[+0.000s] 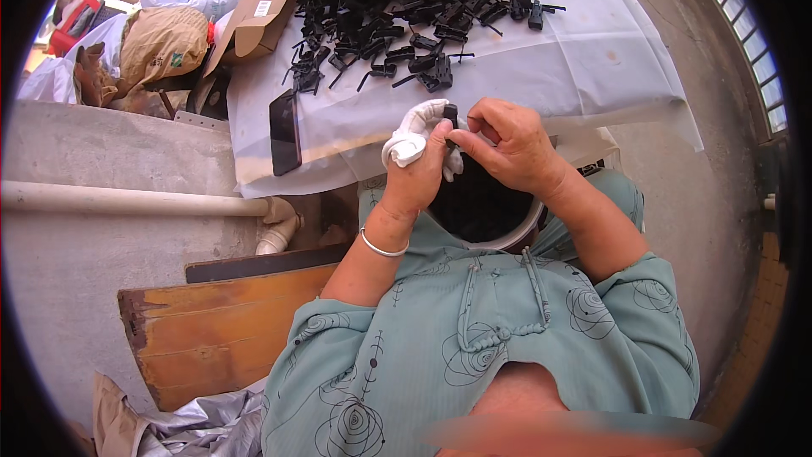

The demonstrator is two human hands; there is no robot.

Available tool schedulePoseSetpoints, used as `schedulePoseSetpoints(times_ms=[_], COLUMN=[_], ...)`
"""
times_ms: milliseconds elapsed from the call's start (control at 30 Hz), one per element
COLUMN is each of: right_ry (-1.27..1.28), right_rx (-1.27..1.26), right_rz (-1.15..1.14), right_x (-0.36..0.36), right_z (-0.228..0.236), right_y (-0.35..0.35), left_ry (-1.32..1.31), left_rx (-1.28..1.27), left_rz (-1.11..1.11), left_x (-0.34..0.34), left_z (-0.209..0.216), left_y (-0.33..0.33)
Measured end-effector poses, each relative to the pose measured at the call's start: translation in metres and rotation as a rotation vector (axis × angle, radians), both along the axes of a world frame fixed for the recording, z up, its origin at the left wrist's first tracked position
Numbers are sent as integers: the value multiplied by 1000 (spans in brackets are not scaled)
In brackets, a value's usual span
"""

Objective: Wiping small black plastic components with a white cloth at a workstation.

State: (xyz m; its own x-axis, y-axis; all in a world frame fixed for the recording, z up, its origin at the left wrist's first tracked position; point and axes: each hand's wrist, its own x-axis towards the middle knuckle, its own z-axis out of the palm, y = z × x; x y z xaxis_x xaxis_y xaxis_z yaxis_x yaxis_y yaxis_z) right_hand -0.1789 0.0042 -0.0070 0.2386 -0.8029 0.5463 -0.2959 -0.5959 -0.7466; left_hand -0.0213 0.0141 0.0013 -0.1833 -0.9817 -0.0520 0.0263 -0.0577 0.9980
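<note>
My left hand [414, 171], with a white cloth glove [412, 137] bunched over its fingers, holds a small black plastic part [451, 112] upright between thumb and fingers. From the other side my right hand [514, 145] is closed, its thumb and curled forefinger pinched at that part; what lies inside the pinch is partly hidden. Both hands are above a round bucket [531, 231] with a pale rim and dark contents, between my knees. Beyond them, a heap of black plastic parts [397, 21] with thin projecting arms spreads over the white-covered table [584, 59].
A dark phone [285, 133] lies at the table's near left edge. An open cardboard box [260, 8] and stuffed bags [165, 41] stand at the far left. A pale pipe [135, 199] runs along the left wall, above a wooden board [228, 334]. A barred window [748, 25] is at right.
</note>
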Motion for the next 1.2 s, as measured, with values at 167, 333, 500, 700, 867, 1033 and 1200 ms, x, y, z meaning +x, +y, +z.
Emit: schedulePoseSetpoints(times_ms=[167, 333, 500, 700, 867, 1033, 1200], right_ry=[-42, 9, -46, -14, -7, -323, 192], right_rx=[79, -131, 269, 334, 506, 595, 418], right_rz=[63, 137, 1, 199, 205, 363, 172], right_x=[-1, 3, 2, 0, 7, 6, -6], right_z=[3, 1, -1, -4, -9, -17, 4], right_y=[0, 3, -2, -2, -3, -4, -7], left_ry=[-10, -45, -4, -139, -684, -397, -140], left_rx=[-55, -41, -57, -146, -600, -474, -275], left_rz=[-20, -20, -153, -42, 50, 20, 33], left_x=[4, 1, 9, 7, 7, 1, 12], left_z=[0, -4, -6, -6, -12, -15, 0], left_y=[5, 6, 9, 9, 7, 7, 1])
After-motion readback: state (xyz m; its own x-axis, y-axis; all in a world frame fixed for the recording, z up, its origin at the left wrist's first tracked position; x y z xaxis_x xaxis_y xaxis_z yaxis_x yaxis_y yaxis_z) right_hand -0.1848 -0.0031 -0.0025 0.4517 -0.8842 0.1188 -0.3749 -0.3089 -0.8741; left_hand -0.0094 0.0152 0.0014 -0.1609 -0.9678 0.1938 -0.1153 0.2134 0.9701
